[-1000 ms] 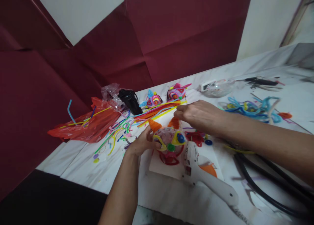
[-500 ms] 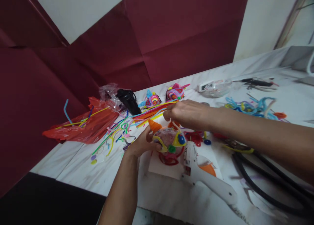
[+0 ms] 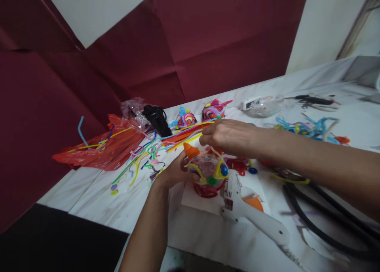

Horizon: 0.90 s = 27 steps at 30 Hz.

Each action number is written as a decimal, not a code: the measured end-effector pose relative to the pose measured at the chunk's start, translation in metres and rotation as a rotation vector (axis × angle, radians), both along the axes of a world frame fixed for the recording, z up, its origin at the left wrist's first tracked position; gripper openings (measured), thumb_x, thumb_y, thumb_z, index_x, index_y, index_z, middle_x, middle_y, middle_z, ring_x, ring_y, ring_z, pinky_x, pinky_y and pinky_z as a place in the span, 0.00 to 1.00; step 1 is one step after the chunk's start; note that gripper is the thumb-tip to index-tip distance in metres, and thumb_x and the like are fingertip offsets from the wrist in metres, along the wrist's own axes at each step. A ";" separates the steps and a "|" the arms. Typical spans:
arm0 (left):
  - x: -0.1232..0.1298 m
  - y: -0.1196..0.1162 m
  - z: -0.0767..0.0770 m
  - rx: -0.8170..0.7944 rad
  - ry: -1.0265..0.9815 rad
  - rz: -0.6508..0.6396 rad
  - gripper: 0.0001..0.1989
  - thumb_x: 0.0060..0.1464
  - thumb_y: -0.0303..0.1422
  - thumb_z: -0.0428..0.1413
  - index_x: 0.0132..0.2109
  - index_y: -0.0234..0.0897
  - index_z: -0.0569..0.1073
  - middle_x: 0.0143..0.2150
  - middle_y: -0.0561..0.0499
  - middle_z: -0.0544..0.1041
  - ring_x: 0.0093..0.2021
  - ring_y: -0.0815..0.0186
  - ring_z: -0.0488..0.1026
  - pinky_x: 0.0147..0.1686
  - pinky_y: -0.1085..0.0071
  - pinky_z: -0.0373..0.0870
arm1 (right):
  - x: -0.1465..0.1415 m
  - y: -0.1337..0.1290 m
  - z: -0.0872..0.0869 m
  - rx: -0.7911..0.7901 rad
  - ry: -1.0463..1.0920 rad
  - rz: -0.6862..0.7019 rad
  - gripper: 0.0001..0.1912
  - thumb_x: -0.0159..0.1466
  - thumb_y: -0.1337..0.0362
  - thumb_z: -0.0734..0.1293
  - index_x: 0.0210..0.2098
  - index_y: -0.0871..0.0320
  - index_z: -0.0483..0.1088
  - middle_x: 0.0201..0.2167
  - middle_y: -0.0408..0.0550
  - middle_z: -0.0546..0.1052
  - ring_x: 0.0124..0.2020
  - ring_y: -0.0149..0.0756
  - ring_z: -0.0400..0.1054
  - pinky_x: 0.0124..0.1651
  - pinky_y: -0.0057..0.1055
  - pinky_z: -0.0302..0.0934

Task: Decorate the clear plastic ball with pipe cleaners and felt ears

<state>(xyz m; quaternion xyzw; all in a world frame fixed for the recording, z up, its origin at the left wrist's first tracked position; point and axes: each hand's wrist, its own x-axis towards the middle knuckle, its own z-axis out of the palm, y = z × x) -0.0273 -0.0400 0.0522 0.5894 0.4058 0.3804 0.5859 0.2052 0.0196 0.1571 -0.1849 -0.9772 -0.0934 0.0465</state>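
Note:
My left hand [image 3: 174, 171] is closed around the left side of a rounded, clear-looking craft animal head [image 3: 207, 166]. The head has an orange coiled ear [image 3: 190, 151], yellow eye outlines, a blue button eye [image 3: 223, 170] and a green button nose [image 3: 211, 181]. Just above it, my right hand [image 3: 227, 133] is pinched shut on a pale pipe cleaner [image 3: 218, 152], which curves down over the head's surface. My right fingertips are partly hidden. A white glue gun [image 3: 258, 220] lies right of the head, its nozzle end close to the head.
Loose coloured pipe cleaners [image 3: 181, 139] lie behind the hands. Two finished-looking craft heads [image 3: 185, 119] and a black bottle [image 3: 157, 119] stand at the back. A red plastic bag [image 3: 101, 149] is at left. At right are a black hose-like loop [image 3: 303, 212] and blue pipe cleaners [image 3: 314, 127].
The view has shifted slightly. Both hands stay at the craft head in nearly the same pose, with the pale pipe cleaner still at my right fingers.

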 end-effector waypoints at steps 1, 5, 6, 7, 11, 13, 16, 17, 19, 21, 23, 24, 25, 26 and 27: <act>0.001 0.000 0.000 -0.007 0.004 -0.006 0.46 0.35 0.33 0.73 0.64 0.46 0.67 0.66 0.42 0.69 0.64 0.45 0.67 0.59 0.54 0.68 | 0.003 -0.001 -0.001 0.040 0.012 0.013 0.10 0.64 0.77 0.65 0.39 0.59 0.76 0.37 0.50 0.79 0.37 0.38 0.73 0.35 0.32 0.54; 0.003 -0.001 0.001 -0.002 0.028 -0.023 0.42 0.36 0.37 0.73 0.61 0.42 0.71 0.62 0.40 0.73 0.61 0.45 0.69 0.58 0.53 0.68 | 0.012 -0.003 -0.008 0.159 0.093 0.068 0.08 0.66 0.75 0.65 0.36 0.59 0.75 0.33 0.48 0.77 0.36 0.39 0.71 0.40 0.34 0.55; 0.004 -0.001 0.001 -0.001 0.030 -0.026 0.42 0.36 0.37 0.73 0.61 0.43 0.71 0.62 0.41 0.73 0.61 0.45 0.70 0.57 0.53 0.68 | 0.015 -0.004 -0.010 0.176 0.116 0.069 0.08 0.66 0.75 0.65 0.35 0.58 0.74 0.32 0.48 0.77 0.36 0.39 0.71 0.41 0.35 0.54; 0.004 -0.002 0.002 -0.002 0.031 -0.028 0.42 0.36 0.37 0.73 0.61 0.43 0.71 0.62 0.41 0.73 0.60 0.46 0.70 0.57 0.54 0.69 | 0.017 -0.004 -0.012 0.187 0.135 0.065 0.08 0.66 0.74 0.64 0.35 0.58 0.74 0.32 0.48 0.77 0.36 0.39 0.70 0.41 0.35 0.54; 0.006 -0.001 0.003 0.019 0.035 -0.037 0.43 0.35 0.39 0.74 0.60 0.41 0.71 0.61 0.42 0.73 0.60 0.47 0.71 0.55 0.57 0.70 | 0.025 -0.005 -0.013 0.177 0.145 0.072 0.08 0.67 0.74 0.63 0.36 0.58 0.74 0.32 0.48 0.76 0.34 0.38 0.69 0.41 0.36 0.53; 0.006 0.000 0.002 0.019 0.036 -0.032 0.41 0.35 0.39 0.74 0.59 0.40 0.71 0.59 0.41 0.74 0.58 0.48 0.72 0.53 0.60 0.71 | 0.029 -0.005 -0.013 0.173 0.134 0.080 0.09 0.67 0.73 0.63 0.36 0.57 0.73 0.33 0.47 0.76 0.34 0.37 0.68 0.41 0.36 0.53; 0.004 0.001 -0.002 -0.017 0.006 -0.003 0.41 0.35 0.38 0.74 0.58 0.40 0.71 0.58 0.41 0.75 0.57 0.48 0.72 0.49 0.62 0.72 | 0.033 -0.004 -0.016 0.188 0.134 0.086 0.08 0.68 0.72 0.64 0.37 0.57 0.74 0.33 0.46 0.76 0.35 0.37 0.68 0.42 0.36 0.52; 0.003 0.002 -0.003 -0.026 -0.012 0.009 0.42 0.34 0.37 0.74 0.58 0.41 0.70 0.59 0.41 0.75 0.58 0.47 0.72 0.49 0.62 0.73 | 0.034 -0.003 -0.019 0.200 0.140 0.088 0.07 0.68 0.71 0.64 0.37 0.57 0.74 0.33 0.46 0.76 0.36 0.38 0.67 0.42 0.36 0.52; 0.003 0.003 -0.005 -0.029 -0.044 0.026 0.44 0.34 0.36 0.74 0.60 0.42 0.69 0.60 0.41 0.74 0.59 0.47 0.71 0.50 0.60 0.72 | 0.036 -0.002 -0.023 0.234 0.163 0.084 0.07 0.69 0.70 0.64 0.38 0.57 0.74 0.32 0.46 0.76 0.37 0.38 0.67 0.44 0.36 0.52; 0.003 0.003 -0.006 -0.016 -0.065 0.037 0.45 0.34 0.36 0.74 0.62 0.43 0.68 0.62 0.42 0.72 0.61 0.46 0.70 0.53 0.59 0.71 | 0.037 -0.001 -0.027 0.251 0.175 0.083 0.07 0.69 0.70 0.64 0.37 0.57 0.74 0.32 0.46 0.76 0.37 0.38 0.67 0.45 0.37 0.52; 0.004 0.003 -0.005 -0.002 -0.079 0.049 0.45 0.35 0.37 0.73 0.62 0.43 0.69 0.63 0.42 0.71 0.62 0.46 0.68 0.56 0.58 0.70 | 0.040 -0.003 -0.030 0.219 0.193 0.075 0.08 0.69 0.70 0.64 0.35 0.57 0.74 0.32 0.47 0.76 0.37 0.38 0.67 0.45 0.37 0.52; 0.005 0.003 -0.005 -0.001 -0.084 0.053 0.45 0.35 0.37 0.73 0.62 0.43 0.69 0.64 0.42 0.71 0.62 0.46 0.68 0.56 0.58 0.70 | 0.042 -0.005 -0.031 0.183 0.224 0.060 0.09 0.69 0.69 0.63 0.35 0.58 0.74 0.33 0.48 0.76 0.37 0.38 0.67 0.44 0.36 0.53; 0.005 0.003 -0.004 -0.005 -0.086 0.057 0.44 0.35 0.37 0.73 0.62 0.43 0.69 0.64 0.43 0.71 0.62 0.46 0.68 0.56 0.59 0.70 | 0.045 -0.009 -0.032 0.129 0.275 0.033 0.09 0.69 0.69 0.63 0.35 0.58 0.74 0.33 0.49 0.76 0.36 0.37 0.67 0.42 0.35 0.54; 0.006 0.003 -0.004 -0.010 -0.087 0.061 0.44 0.35 0.37 0.73 0.62 0.44 0.69 0.64 0.43 0.71 0.62 0.47 0.69 0.55 0.59 0.71 | 0.047 -0.014 -0.033 0.059 0.340 -0.006 0.10 0.69 0.69 0.62 0.35 0.58 0.74 0.33 0.49 0.77 0.35 0.37 0.68 0.41 0.34 0.55; 0.006 0.003 -0.004 -0.016 -0.086 0.065 0.44 0.35 0.37 0.73 0.62 0.44 0.69 0.63 0.43 0.71 0.62 0.47 0.69 0.54 0.60 0.72 | 0.050 -0.021 -0.035 -0.026 0.403 -0.051 0.10 0.69 0.69 0.62 0.35 0.58 0.75 0.32 0.48 0.77 0.34 0.36 0.68 0.39 0.32 0.55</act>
